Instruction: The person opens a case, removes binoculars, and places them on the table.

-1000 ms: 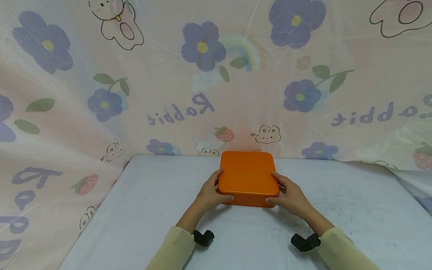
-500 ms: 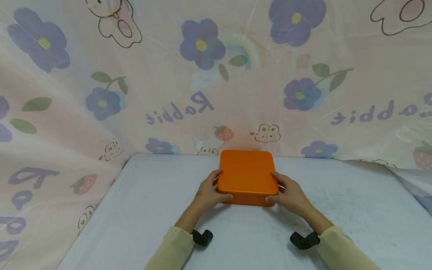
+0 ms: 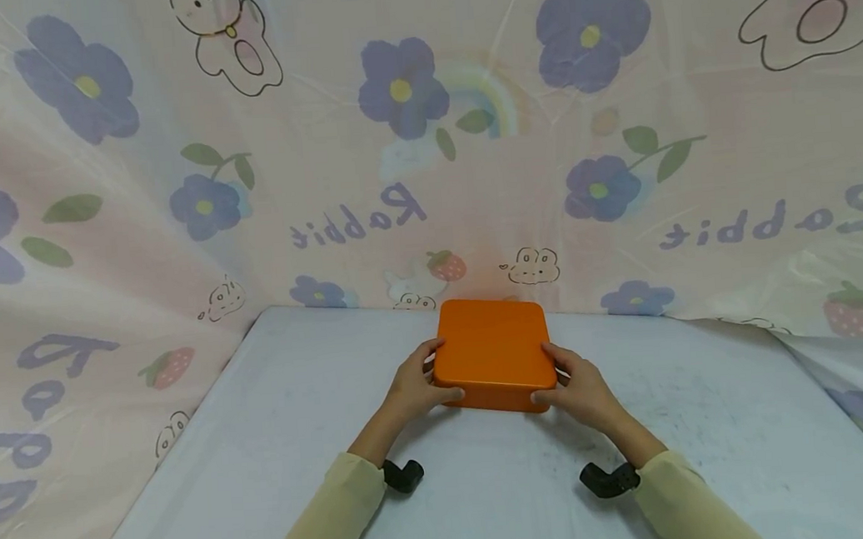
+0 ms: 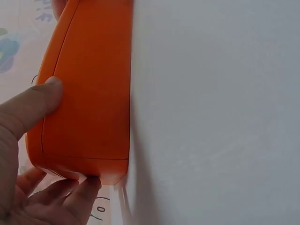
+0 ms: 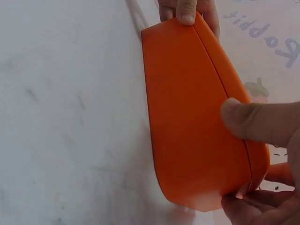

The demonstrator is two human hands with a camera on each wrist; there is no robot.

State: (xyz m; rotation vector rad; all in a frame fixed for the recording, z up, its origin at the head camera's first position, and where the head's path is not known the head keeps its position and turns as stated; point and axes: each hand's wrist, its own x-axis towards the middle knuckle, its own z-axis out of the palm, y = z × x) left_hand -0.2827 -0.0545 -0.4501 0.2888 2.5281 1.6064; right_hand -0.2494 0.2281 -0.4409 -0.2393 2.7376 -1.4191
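An orange square box [image 3: 493,344] with rounded corners sits on the white table, near its back edge. A thin seam runs round its side below the top, seen in both wrist views. My left hand [image 3: 414,385] grips the near left corner, thumb on the front side [image 4: 89,93] and fingers on the left side. At the near right corner my right hand [image 3: 581,386] holds the box in the same way, its thumb across the seam [image 5: 234,117]. The top is smooth and in place; the inside of the box is hidden.
The white tabletop [image 3: 283,397] spreads on both sides, with faint dark smudges at the right. A patterned curtain [image 3: 486,190] with flowers and rabbits hangs behind and at the left. A black wrist camera [image 3: 404,477] sits at the left cuff, another black camera [image 3: 608,480] at the right.
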